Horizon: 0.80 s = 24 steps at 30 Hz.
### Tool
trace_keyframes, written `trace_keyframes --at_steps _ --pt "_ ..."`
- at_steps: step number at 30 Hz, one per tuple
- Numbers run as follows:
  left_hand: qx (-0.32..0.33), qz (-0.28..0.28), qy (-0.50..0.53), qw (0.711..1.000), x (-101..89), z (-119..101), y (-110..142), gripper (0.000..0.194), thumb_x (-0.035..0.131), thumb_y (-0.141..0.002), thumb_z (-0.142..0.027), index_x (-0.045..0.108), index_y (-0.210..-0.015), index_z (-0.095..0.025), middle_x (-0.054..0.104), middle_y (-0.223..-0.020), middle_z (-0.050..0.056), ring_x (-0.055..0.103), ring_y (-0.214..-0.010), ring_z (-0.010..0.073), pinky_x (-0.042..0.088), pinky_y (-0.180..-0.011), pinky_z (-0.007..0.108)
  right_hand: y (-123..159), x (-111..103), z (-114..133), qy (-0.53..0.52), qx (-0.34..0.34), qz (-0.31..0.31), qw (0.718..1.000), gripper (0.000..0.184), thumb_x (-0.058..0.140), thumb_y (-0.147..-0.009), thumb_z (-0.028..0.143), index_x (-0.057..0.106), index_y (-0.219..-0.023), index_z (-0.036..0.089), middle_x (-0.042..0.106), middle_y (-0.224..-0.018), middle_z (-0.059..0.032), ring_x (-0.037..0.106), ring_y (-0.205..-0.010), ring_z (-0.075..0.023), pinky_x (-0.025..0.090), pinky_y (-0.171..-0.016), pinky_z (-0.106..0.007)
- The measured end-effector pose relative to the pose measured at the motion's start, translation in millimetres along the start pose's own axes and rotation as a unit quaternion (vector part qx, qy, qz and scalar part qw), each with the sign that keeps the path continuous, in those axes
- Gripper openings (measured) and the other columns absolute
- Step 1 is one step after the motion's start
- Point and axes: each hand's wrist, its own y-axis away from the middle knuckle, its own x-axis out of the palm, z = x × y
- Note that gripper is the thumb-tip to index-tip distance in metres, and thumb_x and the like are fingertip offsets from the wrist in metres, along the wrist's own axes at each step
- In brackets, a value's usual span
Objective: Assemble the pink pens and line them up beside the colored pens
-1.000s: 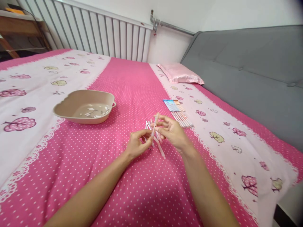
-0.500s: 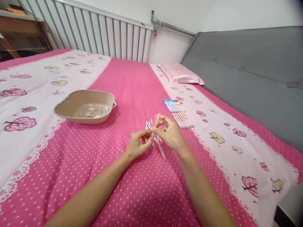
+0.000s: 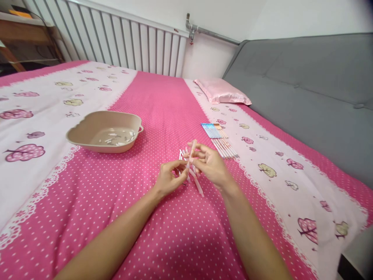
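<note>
Both my hands meet over the pink dotted bedsheet [image 3: 163,109]. My right hand [image 3: 211,165] pinches the upper part of a thin pale pink pen [image 3: 191,152] that stands nearly upright. My left hand [image 3: 169,179] pinches the pen's lower end with curled fingers. Under and just beyond the hands lie several loose pens [image 3: 194,177] of the same kind.
A beige shallow basin [image 3: 87,138] with small white scraps inside sits to the left. A neat row of pens [image 3: 220,140] lies to the right on the sheet. A pink pillow [image 3: 221,91] is at the back, a grey sofa [image 3: 305,89] on the right.
My right hand's fingers shifted slightly on the pen, closing and then loosening; the hands and pen stay in the same place.
</note>
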Motion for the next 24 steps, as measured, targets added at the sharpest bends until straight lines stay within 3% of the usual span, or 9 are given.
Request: trace_keyframes --at_steps 15,24 --pt "-0.014 -0.002 -0.017 1.000 0.7 -1.6 0.9 0.016 0.056 -0.077 -0.018 0.068 -0.086 -0.013 0.065 -0.059 -0.001 0.057 -0.052 0.0090 0.044 -0.053 0.020 -4.9 -1.6 -8.9 0.115 -0.041 -0.062 0.991 0.047 0.074 -0.066 0.027 0.059 -0.108 0.015 0.062 -0.074 -0.0004 0.056 -0.054 -0.0099 0.047 -0.051 -0.023" --pt "-0.075 0.039 0.036 0.996 -2.8 -3.0 0.8 0.031 0.051 -0.087 -0.036 0.069 -0.095 -0.013 0.070 -0.079 0.006 0.062 -0.066 0.0141 0.047 -0.057 0.022 -4.8 -2.9 -7.2 -0.017 -0.014 -0.070 0.997 0.048 0.077 -0.062 0.031 0.060 -0.104 0.015 0.064 -0.079 -0.0024 0.058 -0.059 -0.0105 0.043 -0.046 -0.020"
